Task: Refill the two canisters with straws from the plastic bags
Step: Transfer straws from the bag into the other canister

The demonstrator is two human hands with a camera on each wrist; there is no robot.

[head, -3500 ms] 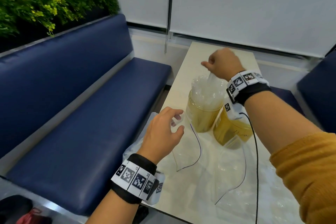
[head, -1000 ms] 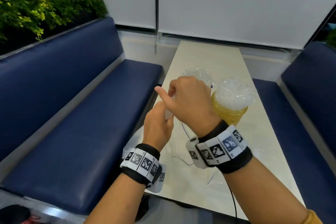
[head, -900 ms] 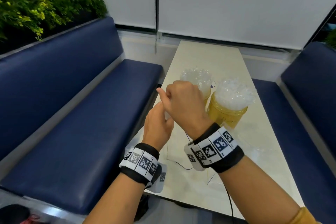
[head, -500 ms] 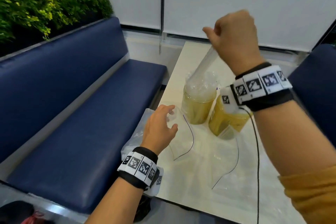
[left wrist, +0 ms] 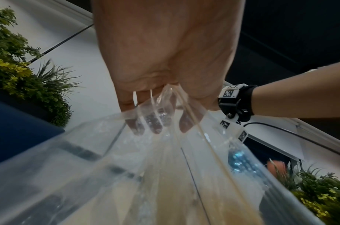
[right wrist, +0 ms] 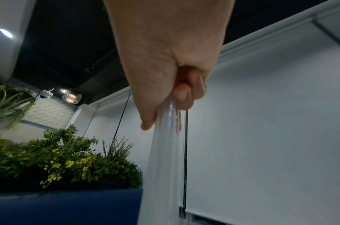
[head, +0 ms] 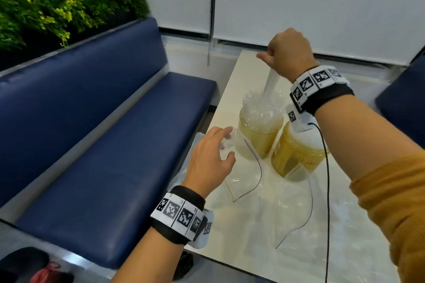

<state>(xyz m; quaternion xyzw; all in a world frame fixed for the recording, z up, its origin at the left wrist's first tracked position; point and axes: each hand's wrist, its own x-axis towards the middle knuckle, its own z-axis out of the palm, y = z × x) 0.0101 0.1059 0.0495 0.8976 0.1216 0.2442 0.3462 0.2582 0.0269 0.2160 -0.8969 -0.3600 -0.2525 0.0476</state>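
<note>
Two yellow-tinted canisters stand side by side on the cream table point(head: 232, 89). The left canister point(head: 259, 135) is topped with clear wrapped straws. The right canister point(head: 296, 158) is partly hidden by my right wrist. My right hand point(head: 268, 60) is raised over the left canister and pinches a bunch of clear straws point(head: 271, 82) whose lower ends reach into it; the right wrist view shows my right hand point(right wrist: 171, 109) gripping the straws point(right wrist: 163, 152). My left hand point(head: 226, 145) holds the open mouth of a clear plastic bag point(head: 246, 172) beside the left canister. My left hand point(left wrist: 157, 121) shows its fingers through the bag point(left wrist: 127, 167).
A second clear bag point(head: 296, 211) lies flat in front of the right canister. A blue bench point(head: 103, 133) runs along the table's left edge, with plants point(head: 57, 2) behind it. Another blue seat point(head: 404, 103) is at the right. A black cable point(head: 327, 190) hangs from my right wrist.
My right hand left the bag at my left hand, rose with a bunch of straws, then came down over the left canister. My left hand stayed on the bag.
</note>
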